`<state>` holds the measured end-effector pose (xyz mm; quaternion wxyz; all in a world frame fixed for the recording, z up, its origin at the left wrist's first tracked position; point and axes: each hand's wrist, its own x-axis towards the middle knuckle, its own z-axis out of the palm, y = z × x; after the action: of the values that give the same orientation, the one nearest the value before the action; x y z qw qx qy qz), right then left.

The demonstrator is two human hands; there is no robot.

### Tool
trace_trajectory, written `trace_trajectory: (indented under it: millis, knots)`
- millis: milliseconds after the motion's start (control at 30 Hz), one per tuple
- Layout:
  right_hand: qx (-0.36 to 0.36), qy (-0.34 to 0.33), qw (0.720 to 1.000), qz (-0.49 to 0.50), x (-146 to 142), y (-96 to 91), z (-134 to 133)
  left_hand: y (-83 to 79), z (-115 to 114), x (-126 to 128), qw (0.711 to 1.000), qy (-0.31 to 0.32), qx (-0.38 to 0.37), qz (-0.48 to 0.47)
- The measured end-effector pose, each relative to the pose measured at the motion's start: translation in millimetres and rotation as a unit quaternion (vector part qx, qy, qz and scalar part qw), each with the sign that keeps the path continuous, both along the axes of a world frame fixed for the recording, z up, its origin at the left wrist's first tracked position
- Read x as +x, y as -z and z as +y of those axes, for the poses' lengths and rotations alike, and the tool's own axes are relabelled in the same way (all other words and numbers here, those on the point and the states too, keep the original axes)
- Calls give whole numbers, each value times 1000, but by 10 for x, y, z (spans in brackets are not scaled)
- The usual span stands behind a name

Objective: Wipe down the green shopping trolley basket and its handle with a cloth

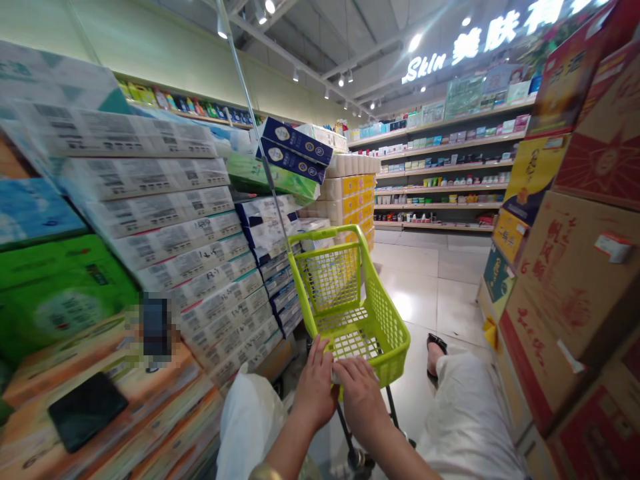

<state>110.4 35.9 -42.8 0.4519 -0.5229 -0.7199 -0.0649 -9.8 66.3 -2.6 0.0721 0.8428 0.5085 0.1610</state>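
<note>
A lime-green shopping cart (395, 320) with a grid-patterned basket stands right in front of me, and nothing shows inside its basket. My left hand (316, 380) is closed over the near edge of the cart, fingers pointing forward. Close beside it, my right hand (357, 390) is also closed over that edge, its fingers bent and partly overlapping the rim. The palms hide most of the handle, though a small pale piece shows between the hands. A thin metal pole (247, 100) rises from the cart's far left corner.
Stacked white paper packs (200, 227) line the left side. A black flat device (87, 410) lies on orange packs (165, 380). Cardboard boxes (575, 280) tower on the right. Tiled floor (410, 280) leads to product shelves (440, 170). My sandalled foot (436, 353) is right of the cart.
</note>
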Motion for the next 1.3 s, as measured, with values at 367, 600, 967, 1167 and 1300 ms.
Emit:
trace_trajectory:
  millis: [367,600,967,1167,1300]
  knots:
    - [-52,123,991,14,685,-30,27,37,-4,56,1000,-17,7,-8]
    - [-27,17,999,-1,-54,12,47,11,4,30,1000,1,0,2]
    - [-79,99,992,7,989,-90,11,47,-16,63,999,1,19,-27]
    - [-51,43,998,-6,351,-85,-63,51,-51,93,999,4,22,-39]
    - [-78,4,996,-31,377,-121,-85,22,-60,65,999,0,9,-30]
